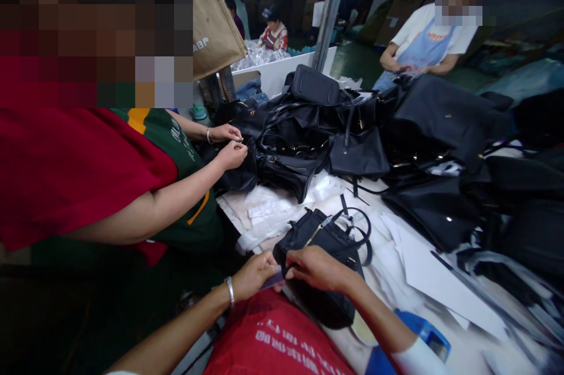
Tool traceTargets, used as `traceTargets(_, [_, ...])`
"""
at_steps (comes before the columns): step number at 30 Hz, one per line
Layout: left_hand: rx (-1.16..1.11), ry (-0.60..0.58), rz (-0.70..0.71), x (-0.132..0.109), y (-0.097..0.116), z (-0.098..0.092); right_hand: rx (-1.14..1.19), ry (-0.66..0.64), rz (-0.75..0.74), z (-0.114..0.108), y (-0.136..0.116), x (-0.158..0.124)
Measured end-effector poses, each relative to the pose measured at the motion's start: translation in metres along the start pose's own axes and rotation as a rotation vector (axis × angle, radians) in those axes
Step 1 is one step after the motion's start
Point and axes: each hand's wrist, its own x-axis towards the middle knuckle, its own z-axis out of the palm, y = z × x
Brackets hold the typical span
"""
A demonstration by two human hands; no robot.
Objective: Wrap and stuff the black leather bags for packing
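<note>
Both your left hand (254, 275) and right hand (315, 269) pinch a small flat purplish tag (273, 278) against the black leather handbag (324, 237).

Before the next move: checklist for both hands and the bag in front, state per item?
1. Left hand grip: ok, fingers pinch a small flat piece.
2. Right hand grip: cannot tell; it lies across the black handbag and reaches the same piece.
3. Handbag support: ok, it lies on white paper.
4. Strap: ok, looped beside the handbag, clear of both hands.
5. Co-worker's hands: ok, apart from these hands, on another black bag to the left.
</note>
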Motion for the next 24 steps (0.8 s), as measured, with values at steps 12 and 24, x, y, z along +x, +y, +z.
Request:
traceTargets(12, [0.381, 0.102, 0.098, 0.003, 0.040, -0.010, -0.078, -0.002, -0.035, -0.016, 0.011, 0.017])
traceTargets(24, [0.519, 0.200, 0.085, 0.024, 0.044, -0.009, -0.027, 0.024, -0.025, -0.020, 0.036, 0.021])
